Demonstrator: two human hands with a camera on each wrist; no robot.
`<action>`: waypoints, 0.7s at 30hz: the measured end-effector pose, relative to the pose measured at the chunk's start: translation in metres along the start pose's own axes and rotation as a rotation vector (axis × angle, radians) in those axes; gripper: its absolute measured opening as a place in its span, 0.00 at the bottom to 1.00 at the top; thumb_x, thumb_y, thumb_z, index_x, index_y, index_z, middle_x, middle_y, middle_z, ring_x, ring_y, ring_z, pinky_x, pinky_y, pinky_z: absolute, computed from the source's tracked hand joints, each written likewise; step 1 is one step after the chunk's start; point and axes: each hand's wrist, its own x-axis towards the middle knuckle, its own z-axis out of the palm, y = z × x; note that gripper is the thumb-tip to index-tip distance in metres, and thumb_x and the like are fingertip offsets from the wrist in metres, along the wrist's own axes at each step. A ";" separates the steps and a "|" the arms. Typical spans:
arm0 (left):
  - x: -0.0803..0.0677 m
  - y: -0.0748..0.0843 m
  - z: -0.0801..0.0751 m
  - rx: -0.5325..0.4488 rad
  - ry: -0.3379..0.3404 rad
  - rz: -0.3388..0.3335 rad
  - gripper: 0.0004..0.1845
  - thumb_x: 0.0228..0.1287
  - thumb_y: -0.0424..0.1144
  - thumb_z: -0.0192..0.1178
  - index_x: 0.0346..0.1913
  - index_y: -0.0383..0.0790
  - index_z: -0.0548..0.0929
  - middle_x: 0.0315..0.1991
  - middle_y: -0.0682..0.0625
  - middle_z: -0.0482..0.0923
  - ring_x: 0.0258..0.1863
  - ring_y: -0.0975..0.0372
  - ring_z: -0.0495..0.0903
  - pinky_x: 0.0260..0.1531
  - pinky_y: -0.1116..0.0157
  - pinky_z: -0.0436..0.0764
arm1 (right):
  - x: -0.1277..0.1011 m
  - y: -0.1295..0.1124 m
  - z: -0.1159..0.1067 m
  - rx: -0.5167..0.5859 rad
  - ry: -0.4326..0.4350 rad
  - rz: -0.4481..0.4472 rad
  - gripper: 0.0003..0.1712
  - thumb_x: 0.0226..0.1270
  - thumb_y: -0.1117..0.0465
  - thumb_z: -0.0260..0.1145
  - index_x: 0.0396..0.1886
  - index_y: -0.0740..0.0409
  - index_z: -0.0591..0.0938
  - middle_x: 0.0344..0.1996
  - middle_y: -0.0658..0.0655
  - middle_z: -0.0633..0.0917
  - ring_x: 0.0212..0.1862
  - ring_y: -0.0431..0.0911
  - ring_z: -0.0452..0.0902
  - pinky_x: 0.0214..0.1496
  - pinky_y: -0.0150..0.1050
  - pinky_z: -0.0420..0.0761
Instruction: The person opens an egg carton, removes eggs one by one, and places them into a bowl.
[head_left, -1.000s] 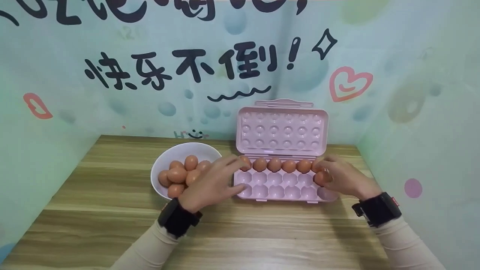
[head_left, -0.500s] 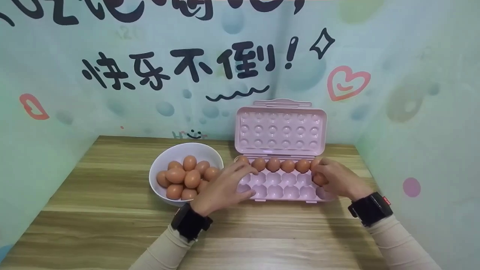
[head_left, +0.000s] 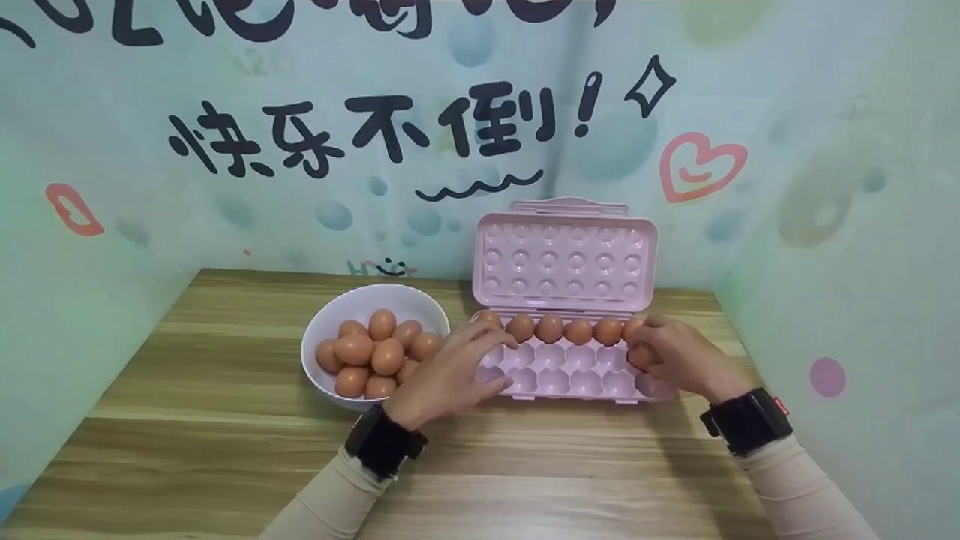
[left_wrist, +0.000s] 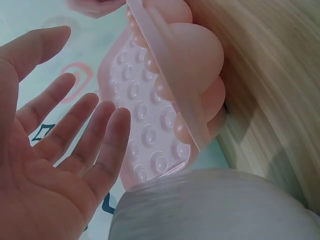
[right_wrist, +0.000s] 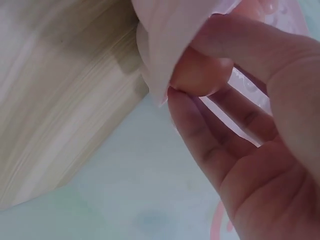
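A pink egg carton [head_left: 553, 367] lies with its lid [head_left: 564, 261] raised against the backdrop. Brown eggs fill its back row. At the right end of the middle row, my right hand [head_left: 690, 360] holds an egg [head_left: 640, 356] between thumb and fingers, low in its cup. In the right wrist view that egg [right_wrist: 202, 75] sits at the carton's edge, partly hidden by the thumb. My left hand [head_left: 448, 371] reaches over the carton's left end with fingers spread. The left wrist view shows its palm [left_wrist: 45, 195] holding nothing.
To the left of the carton stands a white bowl [head_left: 322, 315] with several brown eggs [head_left: 353, 349], its right side partly hidden by the left hand. Both are on a wooden table [head_left: 225, 420]. A printed backdrop [head_left: 300, 217] encloses the table's back and sides.
My left hand has moved right from beside the bowl to over the carton's left end, uncovering more eggs in the bowl. My right hand stays at the same egg, its fingers slightly shifted.
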 end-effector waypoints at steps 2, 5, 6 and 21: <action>0.000 0.000 0.000 0.007 0.008 0.000 0.21 0.67 0.43 0.73 0.60 0.46 0.82 0.61 0.51 0.76 0.72 0.54 0.72 0.73 0.52 0.71 | -0.001 -0.001 -0.001 -0.026 0.026 -0.013 0.21 0.49 0.80 0.80 0.41 0.60 0.87 0.34 0.55 0.82 0.39 0.49 0.79 0.44 0.45 0.83; 0.000 0.000 -0.001 0.017 0.030 0.012 0.20 0.68 0.43 0.73 0.60 0.46 0.83 0.60 0.51 0.77 0.65 0.56 0.76 0.69 0.55 0.76 | -0.002 -0.002 -0.003 -0.099 0.111 -0.092 0.21 0.46 0.78 0.82 0.41 0.59 0.88 0.36 0.56 0.84 0.40 0.51 0.80 0.45 0.48 0.84; 0.000 -0.001 -0.001 0.020 0.039 0.016 0.20 0.68 0.43 0.73 0.60 0.47 0.82 0.61 0.51 0.77 0.64 0.56 0.76 0.68 0.56 0.76 | -0.003 -0.003 -0.004 -0.104 0.145 -0.111 0.21 0.46 0.78 0.82 0.41 0.59 0.88 0.37 0.57 0.84 0.40 0.51 0.80 0.44 0.48 0.84; 0.010 0.007 -0.005 0.001 0.180 0.040 0.23 0.69 0.42 0.72 0.65 0.49 0.81 0.58 0.52 0.79 0.52 0.62 0.81 0.53 0.65 0.84 | 0.009 -0.077 -0.015 0.336 0.254 0.105 0.18 0.62 0.63 0.81 0.50 0.61 0.86 0.46 0.58 0.88 0.45 0.52 0.90 0.48 0.38 0.89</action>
